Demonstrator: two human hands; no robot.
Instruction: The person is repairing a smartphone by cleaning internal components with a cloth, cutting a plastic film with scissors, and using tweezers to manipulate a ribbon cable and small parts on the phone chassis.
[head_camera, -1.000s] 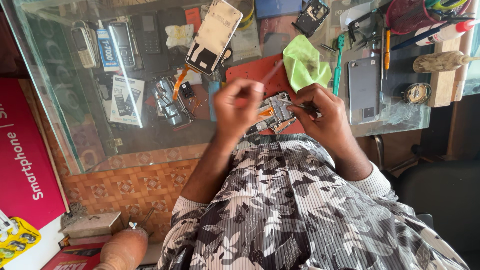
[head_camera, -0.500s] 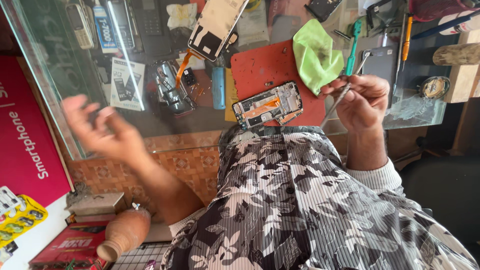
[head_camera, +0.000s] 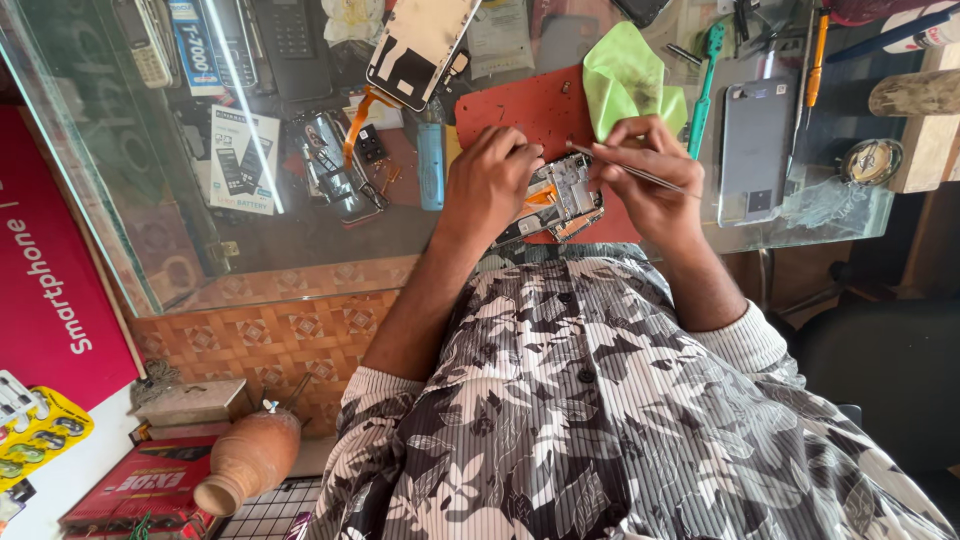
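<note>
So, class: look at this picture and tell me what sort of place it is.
Most likely a phone repair counter. An opened phone lies on a red mat under the left hand, the right hand holds a thin metal tool, and a detached phone screen rests on the glass counter.

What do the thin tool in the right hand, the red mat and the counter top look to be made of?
The thin tool looks like bare metal: slim, grey, with a shine. The red mat seems rubbery or silicone, matte and flat. The counter top is clear glass: goods show beneath it and light streaks reflect off it.
</note>
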